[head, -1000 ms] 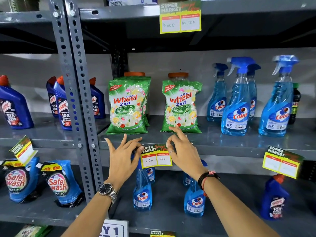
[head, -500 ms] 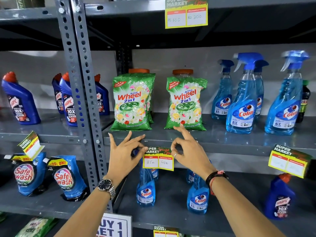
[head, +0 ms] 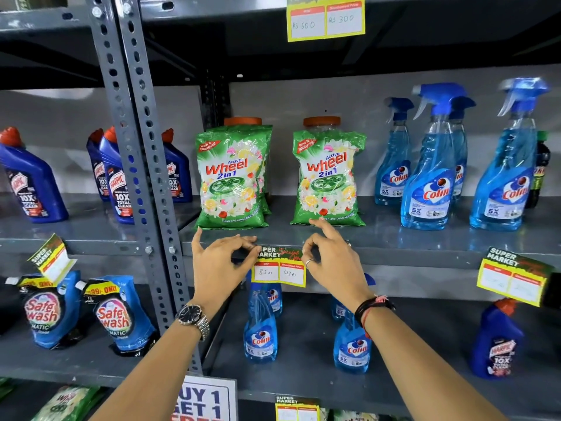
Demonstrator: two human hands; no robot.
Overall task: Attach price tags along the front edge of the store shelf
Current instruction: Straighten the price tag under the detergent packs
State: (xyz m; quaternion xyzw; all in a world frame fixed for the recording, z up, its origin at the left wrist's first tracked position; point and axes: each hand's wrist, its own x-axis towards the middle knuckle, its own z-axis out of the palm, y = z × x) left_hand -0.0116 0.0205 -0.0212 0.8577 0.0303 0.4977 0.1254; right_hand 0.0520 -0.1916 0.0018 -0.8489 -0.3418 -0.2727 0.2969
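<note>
**Tag pinched at the shelf's front edge**

The left hand [head: 217,262] and right hand [head: 334,262] flank a tag [head: 279,267], fingers pinching its top corners, left and right. The tag hangs on the front edge of the shelf [head: 409,253]. Behind it, two green packs [head: 328,177] stand near that edge.
</note>
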